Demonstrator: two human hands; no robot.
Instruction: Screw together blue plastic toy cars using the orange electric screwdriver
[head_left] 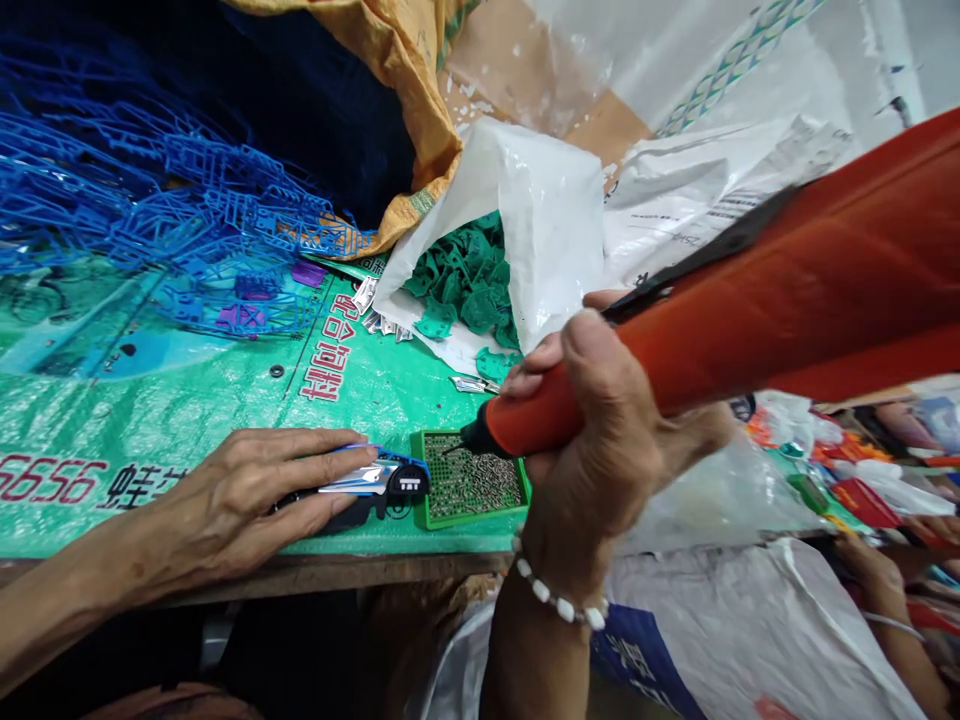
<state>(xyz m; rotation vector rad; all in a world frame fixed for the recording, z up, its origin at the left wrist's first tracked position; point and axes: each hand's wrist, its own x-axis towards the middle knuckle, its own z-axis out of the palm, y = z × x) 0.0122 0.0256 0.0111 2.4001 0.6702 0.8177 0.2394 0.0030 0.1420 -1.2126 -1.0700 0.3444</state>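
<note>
My right hand (600, 430) is wrapped round a large red electric screwdriver (720, 320) with a black nose. The screwdriver's tip points down into a green tray (420, 490) holding many small screws (487, 485), at its far left part. My left hand (247, 490) lies over a toy car (375, 483) with black, silver and blue parts, gripping it against the table just left of the tray. The fingers hide much of the toy car. A small silver part (472, 384) lies beyond the tray.
Blue plastic frames (225, 200) are heaped at the left, some with purple pieces. A white bag (551, 230) spills green plastic parts (465, 280). An orange sack (420, 90) stands behind. Another person's hand (870, 565) shows at far right. The table's wooden edge (360, 570) runs in front.
</note>
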